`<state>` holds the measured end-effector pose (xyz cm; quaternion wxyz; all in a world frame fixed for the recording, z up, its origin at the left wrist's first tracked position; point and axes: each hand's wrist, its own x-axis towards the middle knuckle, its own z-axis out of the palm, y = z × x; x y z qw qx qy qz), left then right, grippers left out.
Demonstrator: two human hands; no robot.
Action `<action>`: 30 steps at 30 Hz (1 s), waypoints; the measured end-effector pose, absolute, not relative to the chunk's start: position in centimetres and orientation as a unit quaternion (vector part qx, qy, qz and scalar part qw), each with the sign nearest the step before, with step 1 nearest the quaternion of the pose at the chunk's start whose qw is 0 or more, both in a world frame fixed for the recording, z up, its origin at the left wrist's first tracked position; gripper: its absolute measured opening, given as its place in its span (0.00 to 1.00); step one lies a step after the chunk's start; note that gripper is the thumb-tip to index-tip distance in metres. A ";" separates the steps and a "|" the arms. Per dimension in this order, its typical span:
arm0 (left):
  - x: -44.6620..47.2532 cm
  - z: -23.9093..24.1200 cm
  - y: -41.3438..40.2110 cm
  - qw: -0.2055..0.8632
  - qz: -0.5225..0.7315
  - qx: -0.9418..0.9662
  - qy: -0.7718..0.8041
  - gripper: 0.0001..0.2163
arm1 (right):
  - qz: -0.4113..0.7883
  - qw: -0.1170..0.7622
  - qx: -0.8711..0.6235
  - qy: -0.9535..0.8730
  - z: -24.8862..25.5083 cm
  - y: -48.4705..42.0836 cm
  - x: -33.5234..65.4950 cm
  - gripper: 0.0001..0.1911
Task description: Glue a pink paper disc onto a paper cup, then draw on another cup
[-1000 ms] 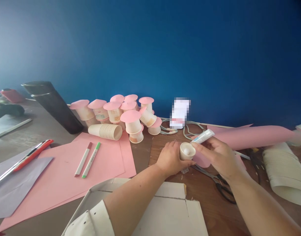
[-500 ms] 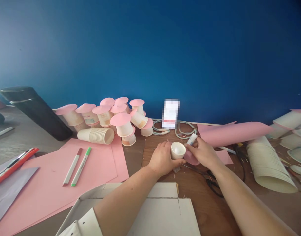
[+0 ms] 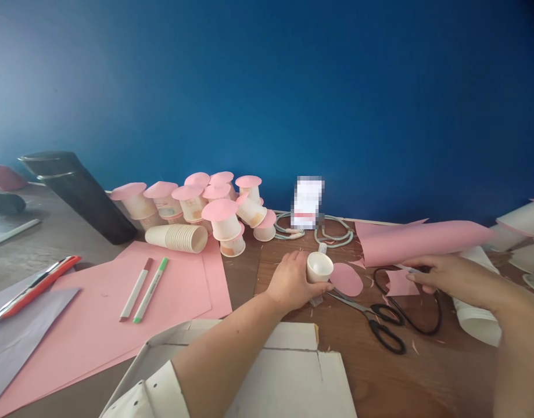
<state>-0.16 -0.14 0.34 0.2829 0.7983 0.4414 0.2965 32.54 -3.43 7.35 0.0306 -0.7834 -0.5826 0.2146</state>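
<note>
My left hand [image 3: 293,277] is wrapped around a small white paper cup [image 3: 320,266], its open mouth facing up. Inside the cup shows something pale that I cannot make out. The fingertips of my right hand [image 3: 427,276] pinch the edge of a small pink paper scrap [image 3: 401,283] on the table. A pink paper circle [image 3: 347,279] lies just right of the cup. Black-handled scissors [image 3: 375,316] rest between the hands, their blades pointing toward the cup. Behind the cup shows the end of a small whitish object [image 3: 322,248].
Pink-topped paper cups [image 3: 221,219] stand stacked at the back left, near nested cups [image 3: 179,238]. Two markers [image 3: 142,290] lie on pink sheets [image 3: 96,307]. A dark bottle [image 3: 81,197] leans at left. Rolled pink paper [image 3: 423,241] and a phone [image 3: 307,203] are behind.
My right hand has let go of the small whitish object and moved right to the pink scrap. The pink circle and scissors show more fully. My left hand keeps the cup.
</note>
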 end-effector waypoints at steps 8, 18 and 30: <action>-0.3 0.3 -0.1 0.285 0.296 0.799 0.439 0.27 | 0.142 0.000 -0.802 -0.581 5.4 -2.5 31.4 0.14; -0.2 0.6 -0.2 0.282 0.290 0.800 0.443 0.26 | 0.132 -0.092 -0.813 -0.559 4.4 -2.1 31.5 0.05; -0.2 0.4 -0.1 0.280 0.294 0.801 0.440 0.26 | 0.166 -0.129 -0.814 -0.541 5.2 -2.5 32.5 0.16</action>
